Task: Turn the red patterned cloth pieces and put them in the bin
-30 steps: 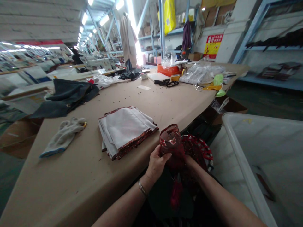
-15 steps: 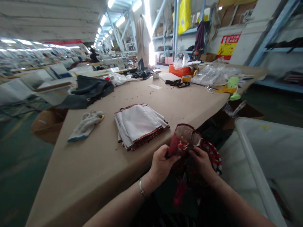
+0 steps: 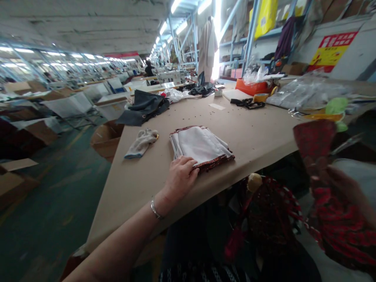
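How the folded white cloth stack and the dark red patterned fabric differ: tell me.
The folded white cloth stack is mostly white; the dark red patterned fabric is mostly red. The stack lies flat on the brown table; the fabric is bunched in the right hand. Both are cloth with reddish parts.

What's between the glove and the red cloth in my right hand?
In the head view, the stack of white cloth lies between the glove and the red cloth, with your left hand at its near edge.
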`<state>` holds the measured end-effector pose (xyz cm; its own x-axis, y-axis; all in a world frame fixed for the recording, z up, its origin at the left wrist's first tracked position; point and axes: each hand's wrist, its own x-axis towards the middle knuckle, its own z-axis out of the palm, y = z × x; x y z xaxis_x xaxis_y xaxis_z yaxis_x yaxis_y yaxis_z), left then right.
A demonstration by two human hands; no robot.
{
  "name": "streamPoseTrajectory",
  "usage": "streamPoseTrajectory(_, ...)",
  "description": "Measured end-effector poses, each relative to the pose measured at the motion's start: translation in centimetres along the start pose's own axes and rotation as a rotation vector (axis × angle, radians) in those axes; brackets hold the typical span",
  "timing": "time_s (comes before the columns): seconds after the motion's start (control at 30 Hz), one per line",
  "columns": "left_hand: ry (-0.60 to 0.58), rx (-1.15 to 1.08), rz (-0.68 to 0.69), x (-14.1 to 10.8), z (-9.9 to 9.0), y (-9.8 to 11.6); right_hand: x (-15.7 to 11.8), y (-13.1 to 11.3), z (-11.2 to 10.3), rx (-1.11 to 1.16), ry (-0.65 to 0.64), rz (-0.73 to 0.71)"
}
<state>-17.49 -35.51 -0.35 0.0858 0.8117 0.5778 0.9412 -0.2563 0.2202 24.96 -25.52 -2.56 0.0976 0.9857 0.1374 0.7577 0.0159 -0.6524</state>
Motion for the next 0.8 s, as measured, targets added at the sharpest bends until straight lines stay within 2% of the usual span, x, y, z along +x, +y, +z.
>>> streamPoseTrajectory(0.1, -0.099, 0.119, -0.009, 0.3, 0.4, 0.0, -1.4, 6.0, 6.7, -0.003, -0.036, 0.11)
streamPoseTrajectory(0.17, -0.146, 0.163, -0.015, 0.5, 0.7, 0.0, -2.8, 9.1, 10.4, -0.045, -0.069, 0.141)
streamPoseTrajectory(0.23, -0.19, 0.198, -0.013, 0.8, 0.9, 0.0, -3.5, 10.4, 12.2, -0.065, -0.115, 0.134)
streamPoseTrajectory(0.27, -0.21, 0.211, -0.01, 1.0, 0.9, -0.1, -3.5, 10.0, 12.3, -0.046, -0.117, 0.12)
streamPoseTrajectory(0.3, -0.223, 0.219, -0.008, 1.2, 0.9, -0.2, -3.4, 8.7, 11.8, -0.006, -0.083, 0.098)
streamPoseTrajectory(0.37, -0.218, 0.213, -0.014, 1.6, 0.7, -0.4, -3.0, 3.8, 9.7, 0.111, 0.074, -0.002)
streamPoseTrajectory(0.4, -0.197, 0.2, -0.023, 1.8, 0.6, -0.4, -2.9, 0.4, 8.5, 0.16, 0.18, -0.098)
streamPoseTrajectory(0.47, -0.131, 0.162, -0.047, 2.4, 0.3, -0.5, -3.2, -7.2, 6.4, 0.193, 0.247, -0.454)
streamPoseTrajectory(0.53, -0.064, 0.137, -0.064, 3.0, 0.1, -0.3, -3.8, -14.5, 6.1, 0.185, 0.139, -0.816)
streamPoseTrajectory(0.6, -0.017, 0.125, -0.07, 3.5, -0.1, -0.1, -4.1, -19.8, 7.6, 0.05, -0.018, -0.998)
streamPoseTrajectory(0.63, -0.002, 0.117, -0.068, 3.7, -0.2, 0.0, -4.0, -21.6, 8.9, -0.044, -0.083, -1.028)
streamPoseTrajectory(0.7, 0.015, 0.092, -0.059, 3.7, -0.5, 0.2, -3.0, -23.6, 11.5, -0.229, -0.163, -1.013)
streamPoseTrajectory(0.8, 0.025, 0.054, -0.059, 3.1, -0.9, 0.0, -0.5, -23.8, 13.6, -0.397, -0.205, -0.837)
